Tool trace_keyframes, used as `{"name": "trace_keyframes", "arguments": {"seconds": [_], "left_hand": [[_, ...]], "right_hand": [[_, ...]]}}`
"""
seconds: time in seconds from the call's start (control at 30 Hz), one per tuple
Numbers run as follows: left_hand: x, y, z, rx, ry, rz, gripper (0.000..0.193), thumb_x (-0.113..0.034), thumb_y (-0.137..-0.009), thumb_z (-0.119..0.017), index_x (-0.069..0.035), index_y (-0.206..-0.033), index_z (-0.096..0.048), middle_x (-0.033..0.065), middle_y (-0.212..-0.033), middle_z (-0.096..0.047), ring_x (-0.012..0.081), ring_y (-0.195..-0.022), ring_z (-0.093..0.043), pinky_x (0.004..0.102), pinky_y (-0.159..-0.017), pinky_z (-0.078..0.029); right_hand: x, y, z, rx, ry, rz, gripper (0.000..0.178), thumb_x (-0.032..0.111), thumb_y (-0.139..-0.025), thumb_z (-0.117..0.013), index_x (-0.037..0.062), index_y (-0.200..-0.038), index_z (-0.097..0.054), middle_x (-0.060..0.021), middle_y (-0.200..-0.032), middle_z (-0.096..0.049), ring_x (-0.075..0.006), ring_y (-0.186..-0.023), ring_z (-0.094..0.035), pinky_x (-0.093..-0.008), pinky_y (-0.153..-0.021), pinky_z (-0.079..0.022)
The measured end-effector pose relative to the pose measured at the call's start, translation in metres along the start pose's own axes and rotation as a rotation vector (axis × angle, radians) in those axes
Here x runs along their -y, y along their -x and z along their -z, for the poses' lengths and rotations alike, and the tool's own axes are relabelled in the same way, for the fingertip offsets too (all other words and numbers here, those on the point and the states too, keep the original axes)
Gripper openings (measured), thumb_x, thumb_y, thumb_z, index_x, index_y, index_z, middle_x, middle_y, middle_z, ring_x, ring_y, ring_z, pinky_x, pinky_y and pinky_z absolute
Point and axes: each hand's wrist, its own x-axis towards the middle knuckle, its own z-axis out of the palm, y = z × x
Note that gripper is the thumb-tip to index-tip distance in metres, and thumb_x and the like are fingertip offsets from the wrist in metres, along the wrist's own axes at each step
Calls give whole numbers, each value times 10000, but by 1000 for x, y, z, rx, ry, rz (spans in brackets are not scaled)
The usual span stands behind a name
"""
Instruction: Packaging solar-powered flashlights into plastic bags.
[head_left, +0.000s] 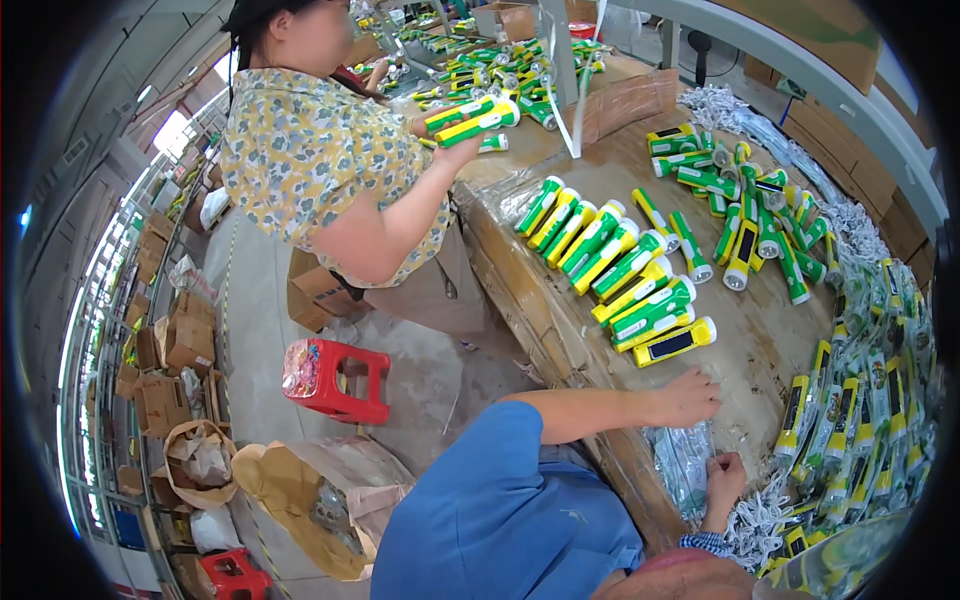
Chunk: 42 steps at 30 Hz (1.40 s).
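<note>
While near table edge, hands apart.

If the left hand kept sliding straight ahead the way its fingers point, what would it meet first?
Probably the yellow torch at the near end of the row, just beyond the left hand; depth is hard to judge.

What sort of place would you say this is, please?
Probably a small factory packing area: rows of green and yellow torches on a cardboard-covered table, bagged torches heaped alongside, and cardboard boxes stacked on the floor.
</note>
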Motion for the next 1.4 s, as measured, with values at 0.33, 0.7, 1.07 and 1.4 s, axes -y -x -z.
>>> {"name": "trace_keyframes", "arguments": {"seconds": [0.33,0.7,1.07,1.4], "left_hand": [[-38,3,-17,49,307,-166,52,-182,-757,-641,-133,-764,-657,43,-846,-586,258,-940,-578,407,-828,-475],[5,-13,7,260,290,-175,126,-189,-773,-718,-106,-865,-693,57,-894,-641,270,-931,-594,413,-855,-458],[9,20,7,90,328,-117,118,-123,-735,-664,-112,-851,-647,58,-860,-606,275,-913,-581,419,-839,-482],[8,14,8,40,326,-156,144,-149,-705,-677,-123,-846,-661,54,-816,-604,274,-869,-586,421,-805,-466]], "right_hand": [[1,2,-3,31,-31,-83,136,98,-779,-722,-17,-825,-665,-104,-716,-674,-191,-665,-617,-340,-657,-507],[25,-2,-2,56,-120,65,198,181,-804,-685,52,-954,-685,-152,-818,-669,-312,-777,-658,-423,-709,-516],[49,-16,63,477,399,238,233,210,-792,-731,65,-973,-706,-163,-971,-657,-377,-966,-639,-435,-847,-528],[146,-178,-64,299,523,958,600,9,-687,-691,83,-1274,-589,-134,-1294,-598,-363,-1224,-548,-438,-1024,-463]]}}
